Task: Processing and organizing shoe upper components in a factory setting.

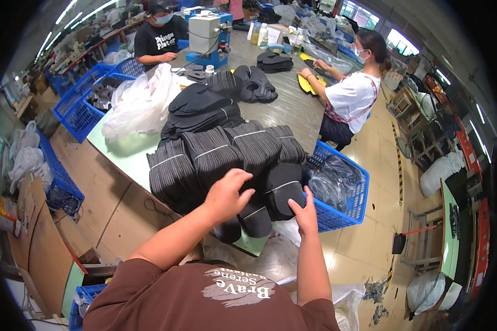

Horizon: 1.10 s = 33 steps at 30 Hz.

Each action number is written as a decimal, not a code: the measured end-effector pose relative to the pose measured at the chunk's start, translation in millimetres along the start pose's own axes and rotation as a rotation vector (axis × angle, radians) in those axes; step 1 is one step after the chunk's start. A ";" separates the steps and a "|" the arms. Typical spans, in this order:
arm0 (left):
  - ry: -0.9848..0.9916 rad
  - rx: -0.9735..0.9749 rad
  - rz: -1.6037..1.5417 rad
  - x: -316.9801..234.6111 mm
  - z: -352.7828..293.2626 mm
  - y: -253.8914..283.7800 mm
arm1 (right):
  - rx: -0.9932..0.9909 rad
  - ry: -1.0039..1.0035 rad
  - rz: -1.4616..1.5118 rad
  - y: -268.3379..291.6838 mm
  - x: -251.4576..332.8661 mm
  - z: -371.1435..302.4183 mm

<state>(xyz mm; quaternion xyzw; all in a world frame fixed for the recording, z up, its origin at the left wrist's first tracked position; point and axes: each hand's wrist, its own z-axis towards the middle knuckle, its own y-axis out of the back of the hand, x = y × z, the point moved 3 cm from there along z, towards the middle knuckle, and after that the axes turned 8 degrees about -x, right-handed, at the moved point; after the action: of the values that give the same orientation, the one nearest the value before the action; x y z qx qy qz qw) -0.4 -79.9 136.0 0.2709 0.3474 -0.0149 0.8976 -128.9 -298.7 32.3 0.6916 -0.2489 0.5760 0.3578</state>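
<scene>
Bundles of black, flat cut pieces [215,157], rounded at one end like insoles and tied with pale bands, lie piled at the near end of the table. My left hand [226,193] is over the front of the pile, its fingers spread and slightly bent, with nothing seen in it. Beside the right-hand front bundle [284,190] is my right hand [306,215], thumb and fingers apart. Its fingertips are at that bundle's edge; whether they touch it I cannot tell. Another bundle [257,220] lies lower at the front, partly hidden.
A blue crate [360,201] holding dark plastic-wrapped things stands right of the pile. Clear plastic bags [143,105] lie at the table's left. A grey-and-blue machine [205,36] stands farther back. One person [353,91] handles yellow pieces at right; another person [163,36] sits far left.
</scene>
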 end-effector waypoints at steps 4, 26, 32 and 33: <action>0.129 -0.069 -0.035 20.3 9.9 26.8 | -0.076 0.627 -0.397 -30.1 98.2 -14.2; -0.281 -0.257 0.016 -11.1 -8.7 80.6 | 0.425 0.102 0.755 -23.6 149.7 5.4; -0.581 0.100 0.258 -63.9 -30.1 74.1 | 0.698 -0.179 0.458 2.7 113.1 -80.6; -0.505 0.134 0.252 -60.9 -32.8 72.4 | 0.683 -0.247 0.488 2.8 105.4 -91.0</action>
<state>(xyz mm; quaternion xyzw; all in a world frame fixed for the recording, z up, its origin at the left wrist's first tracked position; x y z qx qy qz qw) -51.2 -11.7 188.9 0.3584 0.0747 0.0071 0.9306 -164.9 -222.2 143.0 0.7548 -0.2412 0.6059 -0.0707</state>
